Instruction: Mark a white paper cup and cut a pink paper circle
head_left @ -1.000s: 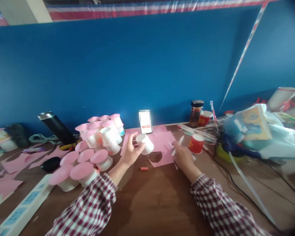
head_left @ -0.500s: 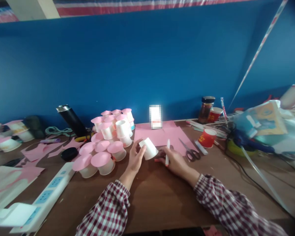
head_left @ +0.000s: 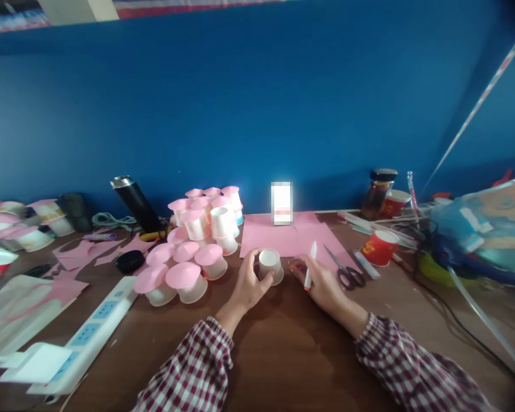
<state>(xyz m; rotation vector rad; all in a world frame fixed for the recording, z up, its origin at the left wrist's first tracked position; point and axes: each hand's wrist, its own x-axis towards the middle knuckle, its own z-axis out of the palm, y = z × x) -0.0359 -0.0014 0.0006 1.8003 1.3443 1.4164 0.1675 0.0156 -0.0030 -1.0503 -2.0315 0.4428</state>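
My left hand (head_left: 251, 280) curls around a white paper cup (head_left: 270, 264), thumb at its near side and fingers on its left. The cup is base-up, its wide rim at the tabletop. In my right hand (head_left: 321, 283) is a white marker (head_left: 311, 266), tilted, with a red end pointing down; the hand is just right of the cup and apart from it. Pink paper (head_left: 274, 240) lies flat behind both hands. Black-handled scissors (head_left: 347, 274) rest to the right, partly on the paper. Left of my left hand stand several upturned cups topped with pink paper cones (head_left: 183, 275).
A white power strip (head_left: 96, 332) with a plugged-in charger runs along the left front. Behind it are a black lid (head_left: 129, 261), pink scraps (head_left: 86, 252) and a leaning black flask (head_left: 137, 206). A red paper cup (head_left: 380, 248), a jar (head_left: 378, 194) and cables are at the right.
My left hand has turned the cup from a tilted, lifted position to base-up at the tabletop. My right hand keeps hold of the marker. The camera view has shifted slightly left.
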